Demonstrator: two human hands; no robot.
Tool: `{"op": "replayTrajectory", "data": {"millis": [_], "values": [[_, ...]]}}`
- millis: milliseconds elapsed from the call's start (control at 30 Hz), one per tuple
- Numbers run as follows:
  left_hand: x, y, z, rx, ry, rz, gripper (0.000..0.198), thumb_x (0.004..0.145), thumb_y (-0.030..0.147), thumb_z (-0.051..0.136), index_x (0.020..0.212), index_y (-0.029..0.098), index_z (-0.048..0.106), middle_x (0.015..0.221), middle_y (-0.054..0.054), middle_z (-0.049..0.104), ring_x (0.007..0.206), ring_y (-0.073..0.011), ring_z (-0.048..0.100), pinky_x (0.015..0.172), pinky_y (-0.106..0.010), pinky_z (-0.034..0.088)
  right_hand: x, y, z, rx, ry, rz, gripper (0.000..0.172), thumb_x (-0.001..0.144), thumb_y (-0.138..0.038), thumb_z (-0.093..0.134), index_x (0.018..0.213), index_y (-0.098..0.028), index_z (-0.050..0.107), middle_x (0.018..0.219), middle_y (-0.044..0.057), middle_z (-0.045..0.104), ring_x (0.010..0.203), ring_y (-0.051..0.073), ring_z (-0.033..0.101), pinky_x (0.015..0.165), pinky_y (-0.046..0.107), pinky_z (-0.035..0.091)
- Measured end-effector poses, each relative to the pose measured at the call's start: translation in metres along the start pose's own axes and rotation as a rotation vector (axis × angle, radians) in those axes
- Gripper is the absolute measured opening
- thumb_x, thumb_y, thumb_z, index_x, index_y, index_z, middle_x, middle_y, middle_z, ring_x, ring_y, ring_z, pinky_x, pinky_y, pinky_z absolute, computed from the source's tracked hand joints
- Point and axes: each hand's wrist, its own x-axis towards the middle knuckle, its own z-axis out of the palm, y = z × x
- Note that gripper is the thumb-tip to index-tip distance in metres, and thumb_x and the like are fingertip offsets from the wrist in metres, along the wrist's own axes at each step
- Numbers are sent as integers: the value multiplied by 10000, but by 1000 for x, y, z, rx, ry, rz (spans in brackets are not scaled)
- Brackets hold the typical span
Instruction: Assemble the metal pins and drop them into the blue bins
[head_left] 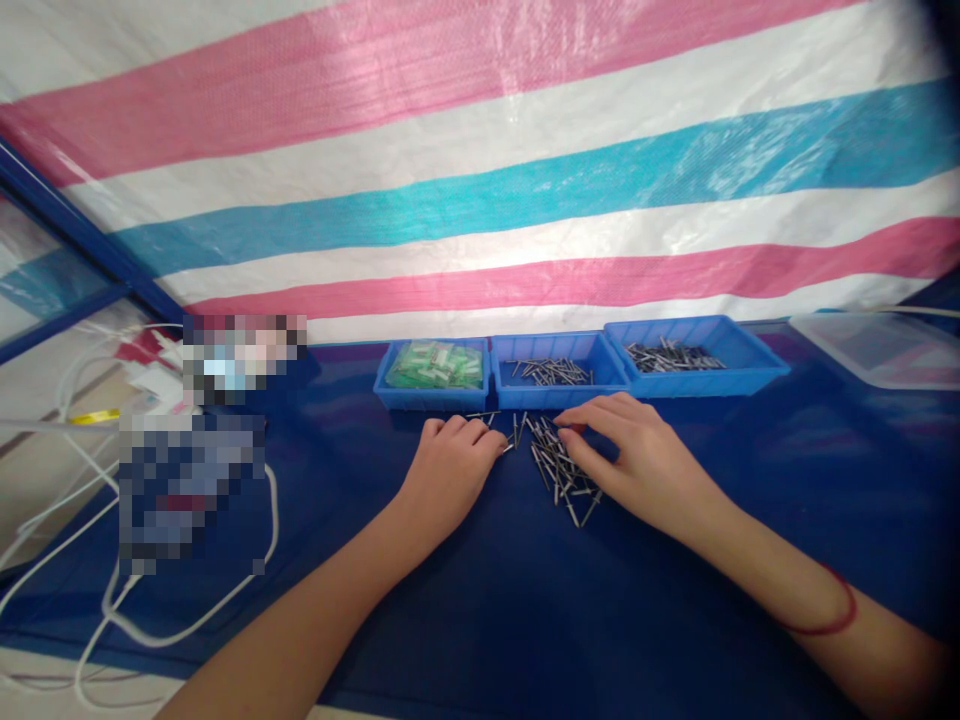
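A loose pile of thin metal pins that look like blind rivets [559, 465] lies on the dark blue table. My right hand [634, 455] reaches over the pile's right side, thumb and forefinger tips brought close together at the rivets. What is between those tips is hidden. Left of the pile, my left hand [450, 470] has its fingers curled, and the light end of one rivet [509, 448] shows at the thumb tip. A few separate rivets [517, 428] lie between the two hands.
Behind the hands stand three blue bins: one with green-and-clear packets [435, 365], a middle one with rivets [555, 372], a right one with more rivets [671, 355]. White cables [274, 510] run along the left. A clear plastic lid [885, 350] lies far right.
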Motion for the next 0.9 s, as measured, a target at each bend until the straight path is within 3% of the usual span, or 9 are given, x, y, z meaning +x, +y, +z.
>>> {"op": "replayTrajectory", "data": {"millis": [167, 500, 767, 900], "values": [[0, 1, 1, -27, -28, 11, 182, 924, 350, 519, 981, 219, 632, 949, -28, 649, 867, -188, 532, 753, -345, 289, 0, -2, 1, 24, -27, -19, 160, 874, -262, 525, 889, -205, 674, 894, 63, 707, 856, 228, 607, 801, 393, 438], [0, 5, -3, -85, -52, -22, 187, 950, 296, 459, 959, 218, 629, 946, -31, 655, 874, -188, 538, 755, -348, 296, 0, -3, 2, 22, -56, -43, 158, 876, -259, 526, 866, -215, 677, 872, 56, 706, 833, 218, 604, 778, 380, 433], [-1, 2, -3, -192, -36, -103, 232, 942, 296, 480, 1125, 230, 608, 1026, -43, 670, 927, -202, 569, 773, -349, 342, -1, -5, 2, 47, -75, -35, 149, 875, -244, 531, 886, -214, 676, 890, 51, 704, 834, 214, 601, 789, 383, 441], [1, 6, -5, -416, 1, -122, 218, 945, 254, 465, 1077, 208, 633, 1041, -47, 651, 962, -190, 583, 801, -319, 401, -3, -10, 5, 129, -66, 16, 160, 862, -292, 570, 951, -207, 673, 892, 59, 702, 852, 220, 611, 791, 384, 462]]}}
